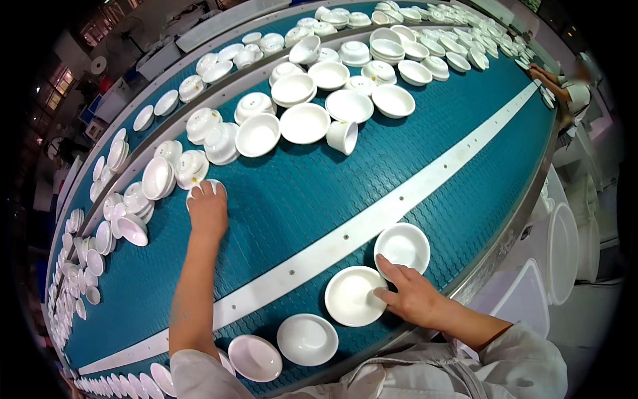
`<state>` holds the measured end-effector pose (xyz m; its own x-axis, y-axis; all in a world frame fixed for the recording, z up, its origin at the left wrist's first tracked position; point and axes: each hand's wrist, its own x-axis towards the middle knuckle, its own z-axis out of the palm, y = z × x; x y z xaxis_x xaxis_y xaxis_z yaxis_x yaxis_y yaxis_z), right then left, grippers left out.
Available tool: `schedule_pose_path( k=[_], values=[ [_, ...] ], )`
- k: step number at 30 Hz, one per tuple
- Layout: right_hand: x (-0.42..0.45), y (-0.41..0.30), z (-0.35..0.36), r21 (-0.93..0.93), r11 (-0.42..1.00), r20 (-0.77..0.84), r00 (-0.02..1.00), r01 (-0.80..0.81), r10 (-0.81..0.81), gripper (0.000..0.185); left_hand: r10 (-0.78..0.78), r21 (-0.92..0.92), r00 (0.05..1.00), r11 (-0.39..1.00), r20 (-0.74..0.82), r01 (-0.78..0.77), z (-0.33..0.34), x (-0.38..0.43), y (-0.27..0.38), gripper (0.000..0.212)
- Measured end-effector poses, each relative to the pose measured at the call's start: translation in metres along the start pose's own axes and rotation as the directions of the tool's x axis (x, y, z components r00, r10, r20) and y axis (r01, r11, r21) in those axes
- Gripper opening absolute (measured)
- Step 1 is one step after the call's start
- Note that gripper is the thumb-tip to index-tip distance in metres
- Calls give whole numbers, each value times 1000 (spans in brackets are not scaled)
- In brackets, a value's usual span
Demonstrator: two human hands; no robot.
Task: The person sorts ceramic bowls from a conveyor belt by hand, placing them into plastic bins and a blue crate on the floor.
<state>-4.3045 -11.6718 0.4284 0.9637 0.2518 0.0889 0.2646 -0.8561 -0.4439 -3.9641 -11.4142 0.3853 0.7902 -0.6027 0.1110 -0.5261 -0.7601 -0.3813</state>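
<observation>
My left hand (208,212) reaches across the teal conveyor belt, its fingers spread over a white ceramic bowl (222,189) that it mostly hides. Right beside it lies an upturned white bowl (192,168) with a small yellow mark. My right hand (411,297) is on the near side of the white divider strip (346,237). Its thumb and fingers touch the rims of two upright bowls, a shallow one (355,297) and one behind it (402,247). To their left stand another white bowl (307,339) and a tilted one (255,357).
Many white bowls and a white cup (342,136) crowd the far lane, beyond which a metal rail (259,75) runs. A row of tilted bowls (149,385) lines the near left. White plastic tubs (563,254) stand at the right. Another person (575,95) works at the belt's far right.
</observation>
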Motion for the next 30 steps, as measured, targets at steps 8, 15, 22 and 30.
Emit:
schedule_pose_path(
  k=[8,15,22,30],
  values=[
    [47,125,-59,59,975,-352,909,-216,223,29,-149,-89,982,986,-118,138,-22,2,-4,30],
    [195,234,-46,-397,886,-407,911,-240,65,35,-4,-950,951,-47,309,308,-117,9,152,23],
    [190,267,-60,-181,940,-168,950,-291,262,31,292,-933,908,288,300,215,-134,9,310,20],
    [3,292,-119,-101,989,-142,985,-110,95,34,211,-934,961,343,178,98,-148,10,300,31]
  ],
)
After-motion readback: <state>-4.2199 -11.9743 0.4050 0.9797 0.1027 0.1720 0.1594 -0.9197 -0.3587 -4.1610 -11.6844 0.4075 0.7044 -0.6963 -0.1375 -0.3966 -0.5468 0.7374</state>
